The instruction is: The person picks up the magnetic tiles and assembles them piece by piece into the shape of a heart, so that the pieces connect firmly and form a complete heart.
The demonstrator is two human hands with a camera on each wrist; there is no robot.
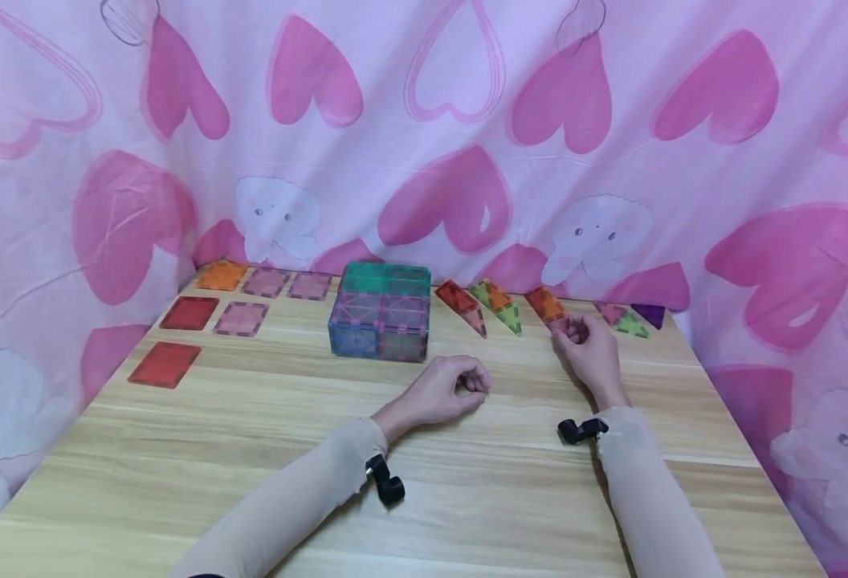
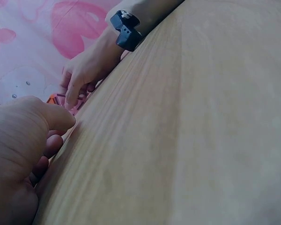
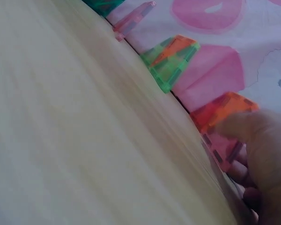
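At the back right of the table, my right hand (image 1: 587, 353) pinches a pink triangular magnetic tile (image 3: 220, 145) between thumb and fingers. Against it lies an orange-and-red tile (image 1: 545, 303), which the hand partly covers in the right wrist view. My left hand (image 1: 442, 389) rests on the tabletop in front of the tile box, fingers loosely curled around nothing. A low box of translucent magnetic tiles (image 1: 381, 309), green, purple and blue, stands at the back middle.
Red and pink (image 1: 462, 305) and green and orange (image 1: 496, 303) triangle tiles lie right of the box; pink, green and purple ones (image 1: 648, 315) sit farther right. Square orange (image 1: 222, 274), red (image 1: 165, 364) and pink tiles (image 1: 241, 319) lie left. A heart-patterned curtain (image 1: 438, 185) borders the table.
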